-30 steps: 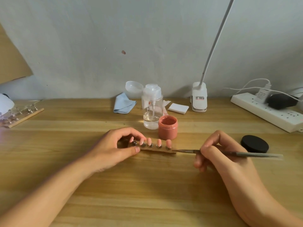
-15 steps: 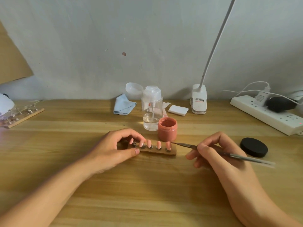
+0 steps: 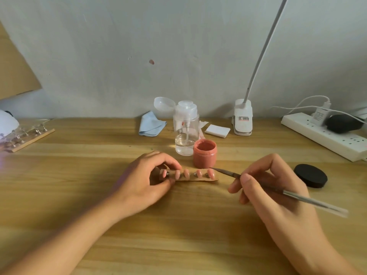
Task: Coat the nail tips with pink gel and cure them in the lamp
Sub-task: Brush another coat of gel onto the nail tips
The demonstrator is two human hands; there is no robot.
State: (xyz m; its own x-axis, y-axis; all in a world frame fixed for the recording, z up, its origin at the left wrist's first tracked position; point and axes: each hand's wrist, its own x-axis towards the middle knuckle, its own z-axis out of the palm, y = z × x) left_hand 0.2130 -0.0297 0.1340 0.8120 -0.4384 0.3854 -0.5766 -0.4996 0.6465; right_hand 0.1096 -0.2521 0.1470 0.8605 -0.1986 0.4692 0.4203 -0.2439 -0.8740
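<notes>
Now the five nail tips (image 3: 188, 173) stand in a row on a small wooden strip (image 3: 212, 179) in the middle of the worktop (image 3: 178, 225), and all of them look pink. The left hand (image 3: 145, 181) holds the left end of the strip, its fingers (image 3: 170, 161) curled over it and the thumb below.

What has changed is the brush (image 3: 228, 173). One second ago it lay almost level, with its point at the right end of the strip. Now the point is lifted, the handle has dropped, and the bristles are just beside the rightmost tip, at the foot of the open jar of pink gel (image 3: 205, 155). Whether the bristles touch the tip cannot be told. The right hand (image 3: 268, 185) pinches the brush like a pen and has hardly moved.

Probably the person works on the last tip or goes for more gel, so the coating seems nearly done and the curing is not yet begun. The black lid (image 3: 310, 175) lies to the right of this hand.
</notes>
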